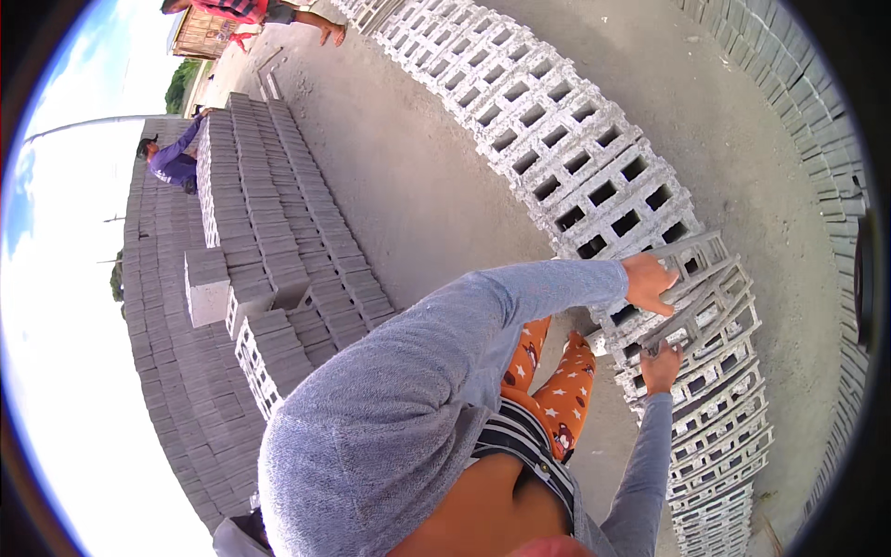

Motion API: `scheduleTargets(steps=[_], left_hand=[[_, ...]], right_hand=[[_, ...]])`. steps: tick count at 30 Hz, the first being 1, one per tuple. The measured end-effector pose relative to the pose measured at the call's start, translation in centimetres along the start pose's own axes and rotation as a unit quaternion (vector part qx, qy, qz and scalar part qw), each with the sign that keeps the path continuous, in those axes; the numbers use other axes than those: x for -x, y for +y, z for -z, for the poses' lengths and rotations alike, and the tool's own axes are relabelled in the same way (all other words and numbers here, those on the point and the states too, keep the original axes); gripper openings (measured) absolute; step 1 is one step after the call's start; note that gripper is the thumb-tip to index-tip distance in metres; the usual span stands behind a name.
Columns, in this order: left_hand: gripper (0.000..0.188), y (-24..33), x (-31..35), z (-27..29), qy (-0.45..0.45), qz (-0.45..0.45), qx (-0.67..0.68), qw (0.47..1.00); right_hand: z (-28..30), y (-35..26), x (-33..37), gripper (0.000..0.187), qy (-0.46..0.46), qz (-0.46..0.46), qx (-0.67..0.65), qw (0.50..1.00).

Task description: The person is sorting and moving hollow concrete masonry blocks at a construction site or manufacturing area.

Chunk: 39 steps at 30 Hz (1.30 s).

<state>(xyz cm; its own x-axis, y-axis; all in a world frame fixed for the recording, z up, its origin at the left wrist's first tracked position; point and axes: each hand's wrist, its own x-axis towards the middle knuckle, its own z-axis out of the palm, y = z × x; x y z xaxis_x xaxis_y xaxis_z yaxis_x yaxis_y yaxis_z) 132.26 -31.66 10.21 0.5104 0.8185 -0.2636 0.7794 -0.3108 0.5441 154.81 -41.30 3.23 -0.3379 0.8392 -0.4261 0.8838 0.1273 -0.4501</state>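
Note:
A long row of grey hollow concrete blocks [603, 193] runs in front of me, with square holes facing up. My left hand [650, 283] lies at the near edge of a smoother grey block [694, 252], its thumb and fingers apart. Just below it, my right hand [661, 367] has its fingers curled over the edge of another hollow block [710, 311], which sits tilted against the others. The fingertips of the right hand are partly hidden by the block.
Tall stacks of grey blocks [306, 232] stand to the left, where a person in purple [174, 162] reaches over them. Another person's legs [311, 19] show at the top. Bare concrete ground [408, 176] lies between the rows. More blocks [789, 84] line the right side.

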Motion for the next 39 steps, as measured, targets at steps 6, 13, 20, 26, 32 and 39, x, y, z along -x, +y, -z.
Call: scheduleTargets(steps=[6,13,20,26,32,39], left_hand=[[0.052,-3.0,-2.7,15.9,0.142,0.089,0.25,0.954],[0.066,-9.0,13.5,29.7,0.108,0.153,0.551,0.813],[0.061,-13.5,39.5,31.1,0.283,0.259,0.624,0.681],[0.063,-15.0,54.3,29.9,0.488,0.302,0.636,0.517],[0.058,-14.8,68.7,27.2,0.652,0.26,0.623,0.345],[0.059,-19.0,75.0,25.2,0.625,0.228,0.671,0.328]], right_hand=[[12.3,-2.0,-3.0,0.028,0.108,0.004,-0.114,0.988],[30.1,-2.8,2.0,0.022,0.328,-0.033,-0.699,0.634],[30.3,-2.4,15.9,0.034,0.446,0.078,-0.409,0.792],[27.2,-7.7,16.4,0.018,0.521,-0.082,-0.591,0.611],[25.2,-7.4,15.4,0.015,0.507,-0.117,-0.616,0.592],[24.7,-17.4,10.2,0.023,0.407,-0.137,-0.66,0.616]])
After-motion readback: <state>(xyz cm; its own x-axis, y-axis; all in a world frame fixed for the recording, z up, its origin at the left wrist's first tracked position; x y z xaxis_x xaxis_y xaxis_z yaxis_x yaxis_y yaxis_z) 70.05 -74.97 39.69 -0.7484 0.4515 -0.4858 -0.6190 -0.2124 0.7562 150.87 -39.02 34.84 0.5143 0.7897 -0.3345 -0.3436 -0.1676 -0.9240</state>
